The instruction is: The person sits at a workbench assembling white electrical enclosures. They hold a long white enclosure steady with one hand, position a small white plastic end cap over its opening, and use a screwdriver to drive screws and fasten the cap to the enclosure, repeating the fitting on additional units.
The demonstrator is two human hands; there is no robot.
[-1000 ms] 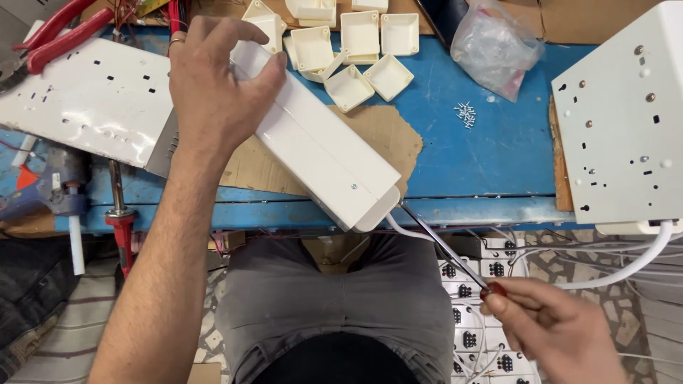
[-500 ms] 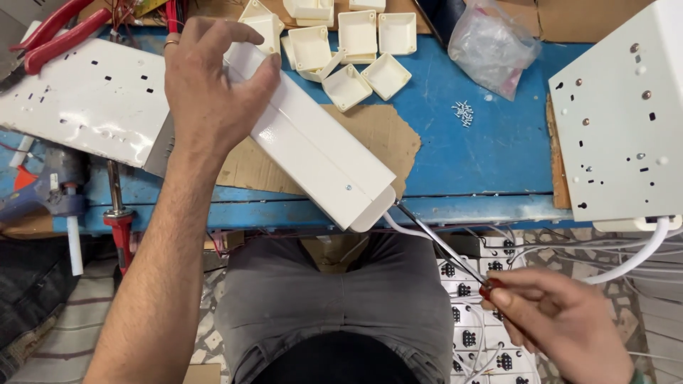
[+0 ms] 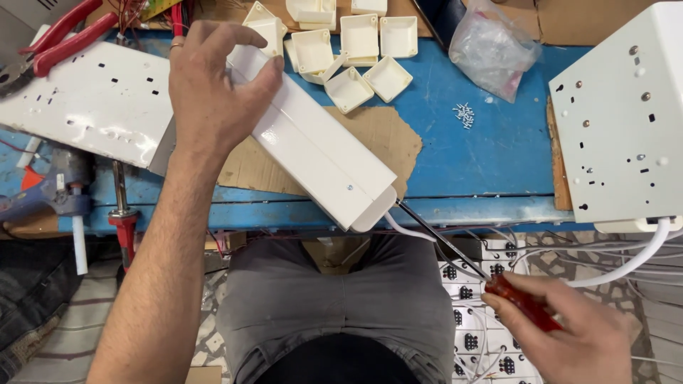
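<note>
Head view shows two hands at work. One left hand (image 3: 213,92) lies with fingers spread over the far end of a long white metal housing (image 3: 320,153), pressing it onto the bench (image 3: 484,171); the housing slants across a sheet of brown cardboard (image 3: 384,139) and its near end overhangs the bench edge. One right hand (image 3: 576,338) is curled around the red handle of a screwdriver (image 3: 491,277), whose shaft runs up to the housing's near end, beside a white cable (image 3: 409,231) leaving it. Whether the tip is seated there is hard to make out.

Farther out lie about seven small cream boxes (image 3: 348,89), some cut off by the top edge, one clear bag (image 3: 491,46), one small heap of screws (image 3: 464,115), and two white perforated panels: one left (image 3: 85,107), one right (image 3: 619,121), both cropped. Red-handled pliers (image 3: 67,35) are partly out of frame.
</note>
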